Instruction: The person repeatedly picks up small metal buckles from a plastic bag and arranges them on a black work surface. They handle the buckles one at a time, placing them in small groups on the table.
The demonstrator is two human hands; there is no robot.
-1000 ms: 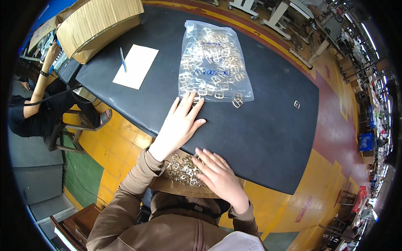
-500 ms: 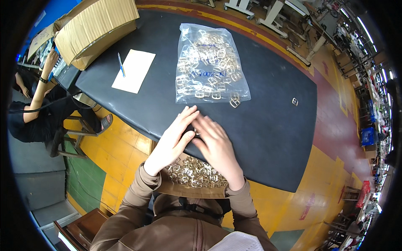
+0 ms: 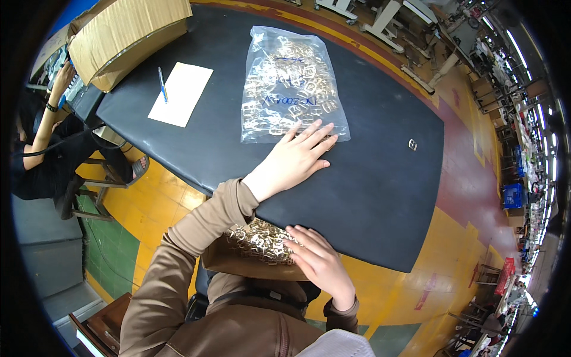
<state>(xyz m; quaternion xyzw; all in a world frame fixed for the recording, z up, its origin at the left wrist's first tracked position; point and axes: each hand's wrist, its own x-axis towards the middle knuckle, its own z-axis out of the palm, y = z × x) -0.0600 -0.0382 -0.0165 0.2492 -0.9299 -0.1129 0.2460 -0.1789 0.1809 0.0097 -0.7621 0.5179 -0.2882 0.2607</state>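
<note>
Buckles point(image 3: 262, 241), shiny metal: one heap in the lap, one in a bag, one loose piece. Black tabletop point(image 3: 375, 202) carries the bag and the loose one. Cardboard box point(image 3: 128, 44) sits at its far left corner. Clear plastic bag point(image 3: 291, 83), full of buckles, lies flat toward the far edge, long axis running roughly far edge to near edge, blue handwriting on it. Shallow brown container point(image 3: 256, 270) with the open heap is below the near edge, partly hidden by the tabletop and the left sleeve. Blank-looking paper point(image 3: 181, 98) left of the bag, near the left edge.

Left hand point(image 3: 294, 159): palm down, fingers slightly spread and straight, tips over the bag's near end. Bag extends away from those fingers, toward the far edge; left is clearly the nearer hand to it. Can't tell if anything is under the palm.

Right hand point(image 3: 321, 262): at the near edge, over the container's right side, heap just left of it. Fingers close together, lightly bent; can't tell if they pinch anything.

Pen point(image 3: 162, 84) on the paper's left side. Single buckle point(image 3: 412, 144) near the right edge, well apart from both hands.
</note>
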